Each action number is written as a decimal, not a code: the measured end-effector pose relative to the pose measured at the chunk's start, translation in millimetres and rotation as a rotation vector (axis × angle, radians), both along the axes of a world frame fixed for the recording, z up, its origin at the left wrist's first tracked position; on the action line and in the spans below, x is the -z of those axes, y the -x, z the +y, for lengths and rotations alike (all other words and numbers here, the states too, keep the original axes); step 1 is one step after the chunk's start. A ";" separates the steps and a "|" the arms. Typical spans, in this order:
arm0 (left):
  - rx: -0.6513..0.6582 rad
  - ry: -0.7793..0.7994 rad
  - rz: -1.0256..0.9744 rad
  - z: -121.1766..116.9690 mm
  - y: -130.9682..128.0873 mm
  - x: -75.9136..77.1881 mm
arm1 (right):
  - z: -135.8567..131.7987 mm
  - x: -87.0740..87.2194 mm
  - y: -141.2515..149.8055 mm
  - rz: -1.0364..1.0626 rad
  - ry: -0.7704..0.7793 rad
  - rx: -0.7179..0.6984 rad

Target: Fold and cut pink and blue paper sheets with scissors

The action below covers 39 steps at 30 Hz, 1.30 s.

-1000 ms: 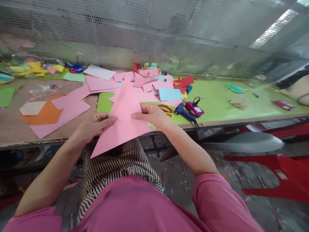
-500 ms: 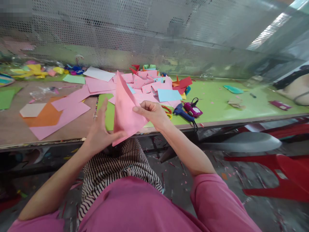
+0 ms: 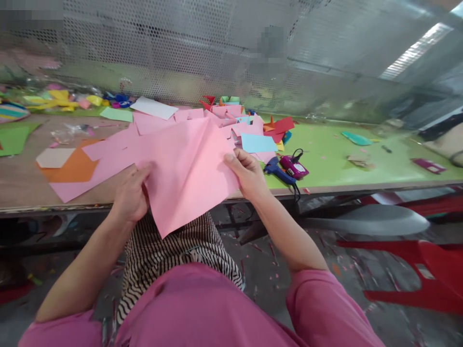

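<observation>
Seemingly spreading it, left hand point(image 3: 132, 192) and right hand point(image 3: 249, 174) pinch a pink sheet point(image 3: 186, 168); the next move likely needs even grips.

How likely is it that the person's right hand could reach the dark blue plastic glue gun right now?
Probably yes: the right hand is close to the glue gun, which looks uncovered. But the hand grips a large pink paper sheet, so it may have to let go first.

The held paper point(image 3: 191, 173) is plain pink, the shirt point(image 3: 210, 308) deeper pink, the trousers point(image 3: 144, 250) striped black and white. The worktop point(image 3: 333, 168) is green and brown, the glue gun point(image 3: 279, 171) blue.
</observation>
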<state>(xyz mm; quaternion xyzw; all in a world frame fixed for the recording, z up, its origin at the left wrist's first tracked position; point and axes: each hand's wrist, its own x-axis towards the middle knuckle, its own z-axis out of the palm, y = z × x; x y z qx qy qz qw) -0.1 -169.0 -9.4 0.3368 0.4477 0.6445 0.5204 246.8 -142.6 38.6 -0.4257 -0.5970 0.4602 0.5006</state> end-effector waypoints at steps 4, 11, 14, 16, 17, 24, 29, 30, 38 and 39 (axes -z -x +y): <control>-0.125 -0.048 -0.100 -3.3 8.0 -10.1 | 3.3 7.3 -10.8 -0.055 0.014 0.045; -0.135 -0.055 -0.048 -2.9 12.8 -9.5 | 0.5 8.2 -14.8 0.020 0.102 -0.076; -0.095 0.017 -0.057 -3.2 16.0 -5.4 | -0.7 6.7 -14.5 0.029 0.119 -0.115; 0.003 0.044 -0.055 -6.7 17.3 -0.2 | -0.7 6.5 -13.6 0.040 0.127 -0.104; 0.078 0.058 -0.043 -9.2 17.1 3.1 | -0.5 6.7 -12.9 0.055 0.125 -0.097; 0.186 0.200 -0.072 -19.8 3.1 11.9 | 2.5 9.7 -11.8 0.154 0.081 -0.096; 0.186 0.151 -0.028 -16.1 3.3 10.9 | 2.8 9.7 -15.8 0.074 0.036 -0.036; 0.179 0.123 0.033 -15.5 4.9 12.6 | 2.4 8.9 -16.2 0.066 0.036 -0.036; 0.323 -0.040 0.620 -0.8 16.7 12.2 | 19.2 3.3 -15.2 0.071 0.014 -0.019; 0.338 -0.094 0.640 1.7 17.7 10.1 | 26.3 3.7 -16.1 0.067 0.010 -0.008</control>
